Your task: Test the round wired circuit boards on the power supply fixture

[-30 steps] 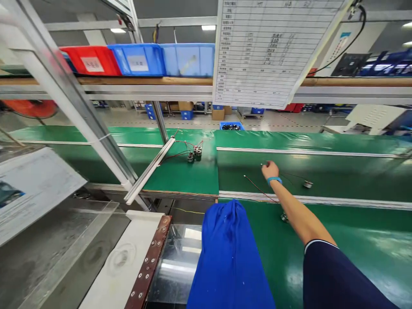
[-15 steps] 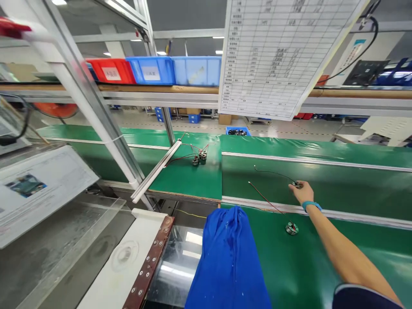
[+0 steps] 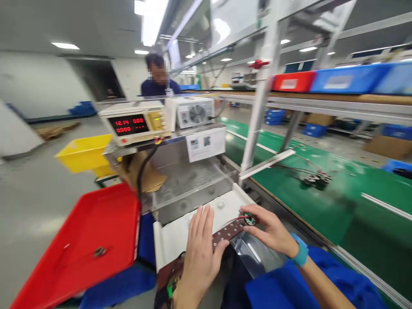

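Between the thumb and fingers of my right hand (image 3: 273, 227) is a small round motor (image 3: 249, 219) with a green circuit board and a red lead. It hovers at the right end of a brown strip (image 3: 227, 233) set with metal studs; whether it touches the strip I cannot tell. The lead runs left along the strip toward my left hand (image 3: 201, 249). That hand is open, fingers together and stretched out, over the strip and the white plate (image 3: 175, 240) behind it. What lies under its palm is hidden.
A power supply (image 3: 131, 124) with red digits stands behind the plate. At left are a red tray (image 3: 109, 210) holding a small round part (image 3: 99, 252) and a yellow bin (image 3: 85, 154). Several wired motors (image 3: 317, 180) lie on the green surface at right. A person (image 3: 161, 86) is beyond.
The view has swung left, from the green belt to the studded strip and power supply. My right hand has brought a motor from the belt to the strip. My left hand has come into view.
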Tool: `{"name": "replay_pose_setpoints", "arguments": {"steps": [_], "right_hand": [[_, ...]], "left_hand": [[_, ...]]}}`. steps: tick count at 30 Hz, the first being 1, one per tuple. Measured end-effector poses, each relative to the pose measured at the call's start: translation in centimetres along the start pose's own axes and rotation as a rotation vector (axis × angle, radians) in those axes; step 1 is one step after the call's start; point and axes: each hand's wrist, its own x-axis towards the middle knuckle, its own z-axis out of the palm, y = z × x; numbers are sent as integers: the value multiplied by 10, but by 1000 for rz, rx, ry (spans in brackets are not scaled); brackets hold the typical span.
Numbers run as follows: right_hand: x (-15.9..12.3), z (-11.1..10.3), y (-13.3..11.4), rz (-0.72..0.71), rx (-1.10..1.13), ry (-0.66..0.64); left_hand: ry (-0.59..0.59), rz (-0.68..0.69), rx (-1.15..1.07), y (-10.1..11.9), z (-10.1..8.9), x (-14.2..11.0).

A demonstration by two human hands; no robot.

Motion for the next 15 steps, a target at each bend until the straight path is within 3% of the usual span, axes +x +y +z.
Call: {"name": "replay_pose_setpoints", "arguments": {"steps": [4,6,8,11,15], "right_hand": [[68,111,16,3,19,-184],[90,161,31,84,-130,-258],[102,202,45,159,-304,-363],[105,242,62,194,-485,-486],[98,262,73,192,-644,-553]], "left_hand": [[-155,-529,-134,-44,-12,-34],[-184,-748,-356,-65,-16,-61],[-161,-881,-618,-78,-18,-89],[-164,-1015,-931,-87,-14,-124],[-275,-1102,-1185,-85,-1,-151]]}}
